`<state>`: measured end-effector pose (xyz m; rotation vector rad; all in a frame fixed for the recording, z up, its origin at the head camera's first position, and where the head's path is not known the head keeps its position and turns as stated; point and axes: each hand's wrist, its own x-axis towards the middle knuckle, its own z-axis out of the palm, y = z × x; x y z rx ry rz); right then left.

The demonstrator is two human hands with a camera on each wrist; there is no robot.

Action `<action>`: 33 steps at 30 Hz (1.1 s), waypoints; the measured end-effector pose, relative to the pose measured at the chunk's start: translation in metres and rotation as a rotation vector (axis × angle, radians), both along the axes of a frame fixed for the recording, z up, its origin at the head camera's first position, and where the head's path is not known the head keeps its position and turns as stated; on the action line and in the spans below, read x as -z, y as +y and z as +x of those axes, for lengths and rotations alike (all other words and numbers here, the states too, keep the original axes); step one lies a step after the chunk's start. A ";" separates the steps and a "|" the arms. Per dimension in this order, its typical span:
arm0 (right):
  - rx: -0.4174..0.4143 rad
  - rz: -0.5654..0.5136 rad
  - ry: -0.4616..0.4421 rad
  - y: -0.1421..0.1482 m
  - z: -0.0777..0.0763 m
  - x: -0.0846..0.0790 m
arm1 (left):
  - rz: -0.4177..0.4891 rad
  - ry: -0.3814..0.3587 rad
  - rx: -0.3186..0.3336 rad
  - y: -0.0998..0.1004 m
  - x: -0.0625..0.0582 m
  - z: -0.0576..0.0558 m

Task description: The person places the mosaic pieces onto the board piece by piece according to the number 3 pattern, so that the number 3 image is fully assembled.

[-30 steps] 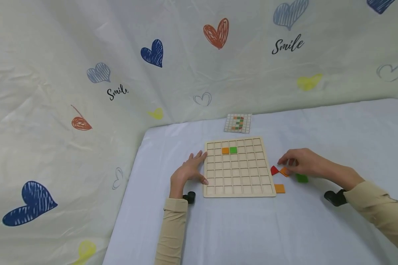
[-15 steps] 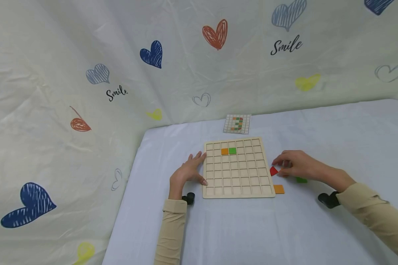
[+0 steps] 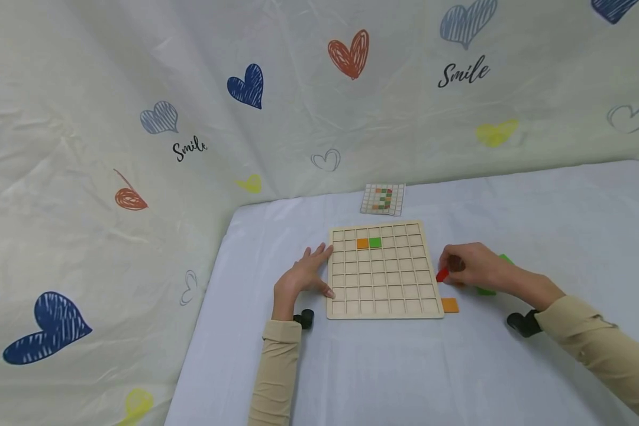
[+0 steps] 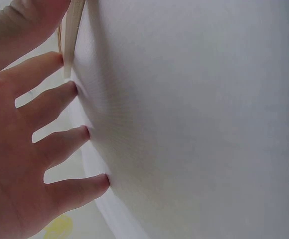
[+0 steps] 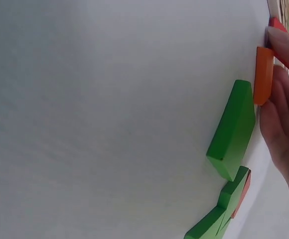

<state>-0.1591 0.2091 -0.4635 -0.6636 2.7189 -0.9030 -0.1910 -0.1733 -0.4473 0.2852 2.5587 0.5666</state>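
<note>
My left hand (image 3: 303, 273) rests at the left edge of a wooden grid board (image 3: 383, 293), fingers spread and straight, thumb at the frame. An orange square tile (image 3: 362, 244) and a green square tile (image 3: 375, 242) lie side by side in an upper row of it. Just off the board's right edge, my right hand (image 3: 475, 264) pinches a small red tile (image 3: 442, 275) between thumb and finger, tilted up from the table. Under that hand, in the right wrist view, lie an orange tile (image 5: 263, 74) and a green tile (image 5: 234, 129).
An orange tile (image 3: 449, 305) lies against the board's lower right corner. More green tiles (image 5: 208, 225) and a reddish one (image 5: 242, 195) lie beyond the right hand. Behind the board sits a printed pattern card (image 3: 382, 199), near the cloth backdrop (image 3: 277, 142).
My right hand has moved left from over the orange tile to the red one, which is now pinched and tipped up. The left hand stays at the board's edge.
</note>
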 end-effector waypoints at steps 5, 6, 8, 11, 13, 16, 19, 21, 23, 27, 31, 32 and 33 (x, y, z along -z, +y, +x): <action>-0.009 -0.017 0.026 0.000 0.000 0.000 | 0.000 -0.001 -0.001 -0.001 0.001 0.000; -0.012 -0.024 0.032 0.000 0.000 0.000 | 0.000 -0.001 -0.003 -0.001 0.000 0.000; -0.018 -0.032 0.043 0.000 0.001 0.000 | 0.001 -0.004 -0.004 -0.001 0.000 0.001; -0.009 -0.041 0.045 0.002 0.001 -0.001 | 0.004 -0.005 -0.002 -0.001 0.000 0.001; 0.008 -0.044 0.047 0.002 0.000 -0.003 | 0.003 -0.005 -0.001 -0.001 0.000 0.001; 0.043 -0.053 0.058 0.001 -0.001 -0.005 | -0.005 -0.005 -0.004 -0.001 0.000 0.001; 0.076 -0.059 0.072 -0.001 -0.004 -0.007 | -0.014 -0.004 -0.010 0.001 -0.001 0.001; 0.094 -0.063 0.064 -0.003 -0.007 -0.009 | -0.018 0.000 -0.011 0.002 -0.002 0.000; 0.099 -0.067 0.054 -0.004 -0.009 -0.011 | -0.024 0.005 -0.009 0.004 -0.002 0.000; 0.099 -0.078 0.044 -0.007 -0.015 -0.012 | -0.032 0.008 -0.003 0.005 -0.002 -0.001; 0.109 -0.099 0.025 -0.011 -0.022 -0.011 | -0.039 0.009 0.000 0.006 -0.002 0.000; 0.110 -0.106 0.015 -0.012 -0.024 -0.010 | -0.040 0.008 0.000 0.006 -0.002 0.000; 0.111 -0.111 0.008 -0.014 -0.026 -0.010 | -0.042 0.008 -0.001 0.006 -0.002 0.000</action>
